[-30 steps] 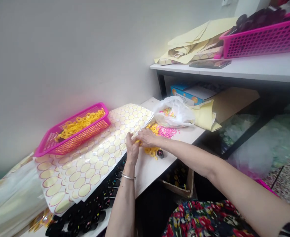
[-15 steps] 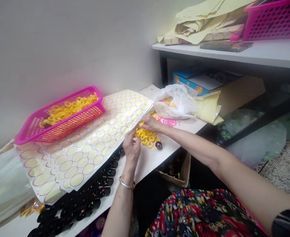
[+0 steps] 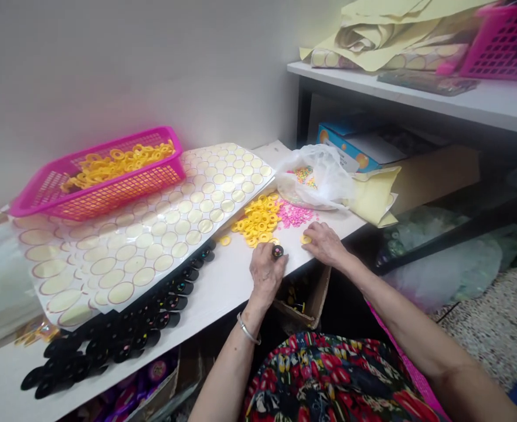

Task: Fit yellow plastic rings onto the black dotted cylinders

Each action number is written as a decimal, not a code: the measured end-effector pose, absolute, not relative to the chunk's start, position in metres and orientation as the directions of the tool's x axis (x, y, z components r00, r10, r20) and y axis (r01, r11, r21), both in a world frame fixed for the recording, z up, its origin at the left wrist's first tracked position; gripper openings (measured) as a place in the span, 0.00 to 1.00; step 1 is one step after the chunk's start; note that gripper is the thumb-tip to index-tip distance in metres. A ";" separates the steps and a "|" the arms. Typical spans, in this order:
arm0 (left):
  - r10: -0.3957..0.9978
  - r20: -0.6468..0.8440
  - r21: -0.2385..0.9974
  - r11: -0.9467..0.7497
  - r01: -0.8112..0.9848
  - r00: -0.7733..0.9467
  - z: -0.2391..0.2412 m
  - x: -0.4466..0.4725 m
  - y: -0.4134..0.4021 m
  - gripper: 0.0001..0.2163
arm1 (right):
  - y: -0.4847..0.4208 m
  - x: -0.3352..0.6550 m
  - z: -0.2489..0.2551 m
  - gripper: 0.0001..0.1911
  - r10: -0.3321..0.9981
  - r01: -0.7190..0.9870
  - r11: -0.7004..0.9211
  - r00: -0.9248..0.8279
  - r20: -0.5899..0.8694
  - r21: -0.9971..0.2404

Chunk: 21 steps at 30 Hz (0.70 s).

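Observation:
My left hand (image 3: pixel 265 271), a silver bangle on its wrist, closes around a small round black piece (image 3: pixel 278 251) with pink bits inside, at the table's front edge. To its right, my right hand (image 3: pixel 325 245) pinches a yellow ring (image 3: pixel 305 239) just above the table or touching it; the gap cannot be made out. Behind both hands lies a pile of yellow rings (image 3: pixel 261 218), with a scatter of tiny pink pieces (image 3: pixel 294 215) alongside. Rows of black round pieces (image 3: pixel 162 319) holding coloured bits stretch along the table's front to the left.
A pink basket (image 3: pixel 122 187) of yellow rings rests on sheets of round stickers (image 3: pixel 170 234) against the wall. A white plastic bag (image 3: pixel 324 181) of coloured beads sits at the back. A raised shelf (image 3: pixel 399 97) stands right; below the table edge is a cardboard box (image 3: pixel 317 296).
My hands have drawn back from the yellow pile and moved apart. My left hand has taken the black piece from the table; a yellow ring is now in my right fingers.

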<state>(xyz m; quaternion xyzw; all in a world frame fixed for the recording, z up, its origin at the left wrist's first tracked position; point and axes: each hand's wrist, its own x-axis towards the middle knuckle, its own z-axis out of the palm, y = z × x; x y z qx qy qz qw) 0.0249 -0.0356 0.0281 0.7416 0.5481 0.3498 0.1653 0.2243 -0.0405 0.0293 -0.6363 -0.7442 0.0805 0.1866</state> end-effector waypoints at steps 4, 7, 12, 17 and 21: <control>0.926 0.325 0.683 -0.370 0.630 0.192 0.022 0.032 -0.034 0.11 | -0.043 0.216 0.036 0.09 0.972 0.944 0.184 -0.134 0.191 -0.274; 0.938 0.295 0.762 -0.346 0.548 0.182 0.017 0.036 -0.036 0.15 | -0.045 0.212 0.041 0.10 0.960 0.911 0.203 -0.113 0.257 -0.360; 0.979 0.183 0.913 -0.203 0.354 0.091 0.018 0.037 -0.043 0.18 | -0.052 0.193 0.058 0.09 0.900 0.829 0.378 -0.225 0.374 -0.412; 1.000 0.028 0.982 -0.030 0.188 0.011 0.026 0.030 -0.048 0.11 | -0.051 0.176 0.070 0.08 0.881 0.844 0.445 -0.353 0.314 -0.299; 1.000 0.013 0.979 -0.007 0.204 -0.026 0.031 0.026 -0.045 0.07 | -0.048 0.173 0.070 0.10 0.885 0.865 0.442 -0.377 0.275 -0.238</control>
